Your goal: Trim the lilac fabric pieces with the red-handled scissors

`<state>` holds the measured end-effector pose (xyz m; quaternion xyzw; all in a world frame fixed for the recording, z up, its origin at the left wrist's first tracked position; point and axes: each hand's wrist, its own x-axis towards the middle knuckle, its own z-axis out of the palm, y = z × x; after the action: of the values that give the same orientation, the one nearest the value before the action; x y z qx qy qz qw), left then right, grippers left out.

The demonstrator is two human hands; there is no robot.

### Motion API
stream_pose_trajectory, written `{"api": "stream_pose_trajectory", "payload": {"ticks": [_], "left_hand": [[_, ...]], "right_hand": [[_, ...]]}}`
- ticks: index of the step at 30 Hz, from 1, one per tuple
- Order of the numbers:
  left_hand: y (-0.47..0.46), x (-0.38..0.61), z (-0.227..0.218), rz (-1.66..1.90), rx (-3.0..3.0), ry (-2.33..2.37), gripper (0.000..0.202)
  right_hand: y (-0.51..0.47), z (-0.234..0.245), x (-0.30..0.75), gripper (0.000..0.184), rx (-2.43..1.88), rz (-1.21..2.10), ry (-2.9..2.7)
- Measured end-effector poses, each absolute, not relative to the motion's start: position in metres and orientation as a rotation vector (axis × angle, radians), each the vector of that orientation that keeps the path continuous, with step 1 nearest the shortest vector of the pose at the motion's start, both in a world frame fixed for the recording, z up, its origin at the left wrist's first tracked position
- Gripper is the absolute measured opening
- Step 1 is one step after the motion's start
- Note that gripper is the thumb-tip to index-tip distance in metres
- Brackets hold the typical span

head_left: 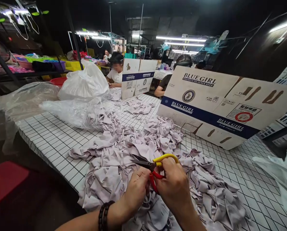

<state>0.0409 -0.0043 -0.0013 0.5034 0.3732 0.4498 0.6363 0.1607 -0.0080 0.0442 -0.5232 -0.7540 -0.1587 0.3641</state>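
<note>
My right hand (174, 183) grips a pair of scissors (147, 164) with one yellow and one red handle. The dark blades point left and look slightly parted. Close beside them, my left hand (136, 189) is closed, thumb against the fingers just below the scissors' pivot. Whatever it pinches is hidden from me. Dark beads circle the left wrist. Under and around both hands spreads a heap of pale lilac fabric pieces (105, 170), crumpled and overlapping, some with thin strips.
The table (54, 144) has a white cover with a black grid. Cardboard panels (201, 99) stand upright at the right and the back. Clear plastic bags (71, 112) lie at the left, near a white bag (84, 80). A co-worker (116, 69) sits across; a red stool (8, 183) is lower left.
</note>
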Motion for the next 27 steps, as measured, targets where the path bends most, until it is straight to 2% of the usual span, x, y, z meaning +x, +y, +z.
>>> {"api": "stream_pose_trajectory", "payload": {"ticks": [5, 10, 16, 18, 23, 27], "left_hand": [[-0.007, 0.039, 0.013, 1.117, 1.134, 0.808, 0.035], [-0.006, 0.038, 0.026, 1.12, 0.989, 0.794, 0.031], [0.002, 0.025, 0.023, 0.972, 0.778, 0.807, 0.049], [0.005, 0.019, 0.025, 0.941, 0.75, 0.787, 0.052], [0.007, 0.013, 0.034, 0.861, 0.697, 0.642, 0.044], [0.005, 0.007, 0.033, 0.812, 0.695, 0.549, 0.038]], "right_hand": [[-0.025, 0.033, 0.16, 0.016, -1.346, -0.462, -1.934], [-0.032, 0.013, 0.151, 0.014, -1.284, -0.406, -1.835], [-0.036, 0.017, 0.161, 0.008, -1.334, 0.385, -1.557], [-0.029, 0.028, 0.171, 0.013, -1.377, 0.592, -1.412], [0.005, 0.041, 0.182, 0.028, -1.199, 1.049, -1.398], [0.029, 0.023, 0.174, 0.031, -1.252, 1.138, -1.334]]}}
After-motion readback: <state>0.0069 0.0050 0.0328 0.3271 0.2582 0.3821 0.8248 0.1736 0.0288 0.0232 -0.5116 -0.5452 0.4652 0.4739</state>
